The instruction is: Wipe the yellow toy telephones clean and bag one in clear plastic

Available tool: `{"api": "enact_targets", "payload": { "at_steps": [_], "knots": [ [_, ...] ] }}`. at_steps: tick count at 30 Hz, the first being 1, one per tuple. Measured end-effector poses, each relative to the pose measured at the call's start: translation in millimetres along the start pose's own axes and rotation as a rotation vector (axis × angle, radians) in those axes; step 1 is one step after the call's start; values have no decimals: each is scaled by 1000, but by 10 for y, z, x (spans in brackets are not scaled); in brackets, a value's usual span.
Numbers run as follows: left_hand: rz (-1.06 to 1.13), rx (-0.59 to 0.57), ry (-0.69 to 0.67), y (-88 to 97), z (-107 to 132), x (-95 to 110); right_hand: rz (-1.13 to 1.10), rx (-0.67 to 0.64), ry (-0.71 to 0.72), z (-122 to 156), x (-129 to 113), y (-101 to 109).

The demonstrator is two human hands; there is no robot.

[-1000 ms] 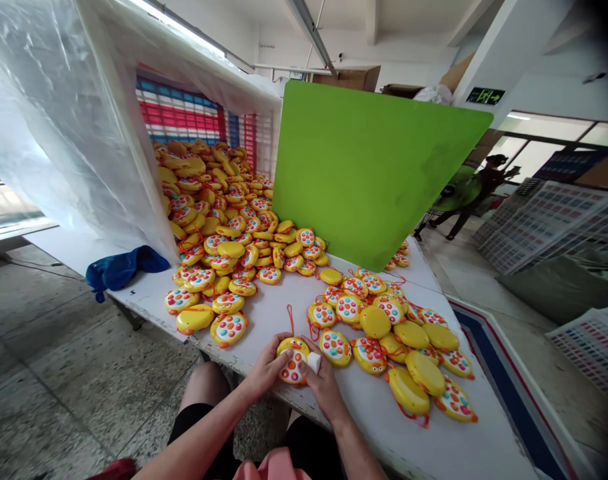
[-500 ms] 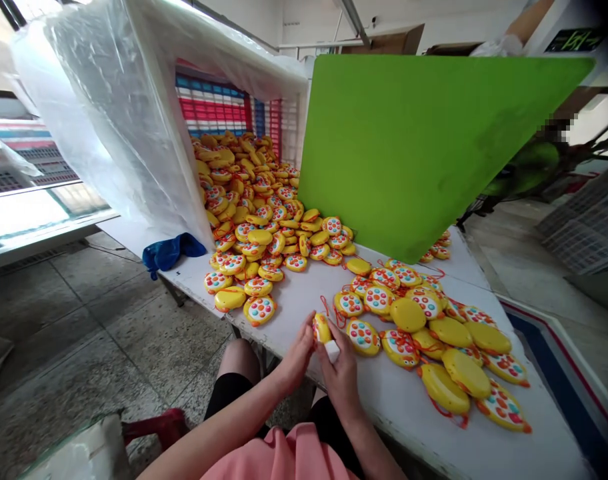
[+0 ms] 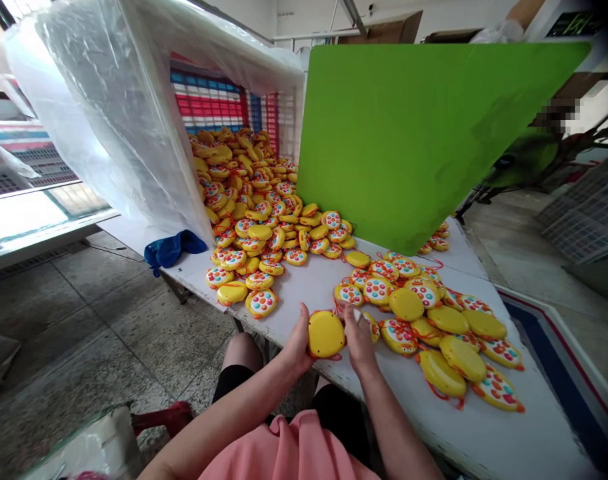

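Toy [image 3: 327, 335] — back up, in front of green board [image 3: 409, 147]. Left fingers [image 3: 303, 321] clamped on it, right fingers [image 3: 351, 325] around white piece [image 3: 357, 314] — one-handed grip could slip.

Two hands [image 3: 300, 339], dozens of toys [image 3: 327, 335]

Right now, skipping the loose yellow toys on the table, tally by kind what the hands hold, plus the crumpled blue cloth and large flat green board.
Yellow rounded plastic toy, in the left hand: 1
Small white piece, at the right hand: 1
Crumpled blue cloth: 1
Large flat green board: 1
Total: 4
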State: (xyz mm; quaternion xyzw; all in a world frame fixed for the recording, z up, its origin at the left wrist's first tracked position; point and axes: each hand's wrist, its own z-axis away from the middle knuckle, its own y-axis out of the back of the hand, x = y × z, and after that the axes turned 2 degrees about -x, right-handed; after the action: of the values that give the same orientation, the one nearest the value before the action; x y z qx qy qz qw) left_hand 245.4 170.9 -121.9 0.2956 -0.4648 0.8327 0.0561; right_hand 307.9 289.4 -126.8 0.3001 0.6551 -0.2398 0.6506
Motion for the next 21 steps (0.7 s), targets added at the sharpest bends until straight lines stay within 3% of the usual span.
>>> {"api": "enact_targets", "payload": {
  "at_steps": [3,5,8,10,13,15,17,19,21],
  "knots": [
    [68,-58,90,38,-60,90,-244,-91,-223,35,18,132],
    [72,-6,100,48,-117,115,-378,-194,-318,107,37,154],
    [-24,138,0,35,-196,97,-366,-304,-335,199,99,122],
    [-199,142,-91,30,-229,97,-335,-299,-334,190,138,115],
    [-705,66,-274,78,-264,220,-355,-152,-294,14,127,217],
    [-975,98,-433,154,-297,407,-400,0,-245,-195,59,374],
    [-1176,191,-583,252,-341,652,-448,142,-183,-425,-36,569],
    [-1552,368,-736,359,-395,907,-522,263,-84,-612,-118,740],
    [-1903,576,-743,459,-457,1124,-611,369,15,-699,-149,824]
  ]
}}
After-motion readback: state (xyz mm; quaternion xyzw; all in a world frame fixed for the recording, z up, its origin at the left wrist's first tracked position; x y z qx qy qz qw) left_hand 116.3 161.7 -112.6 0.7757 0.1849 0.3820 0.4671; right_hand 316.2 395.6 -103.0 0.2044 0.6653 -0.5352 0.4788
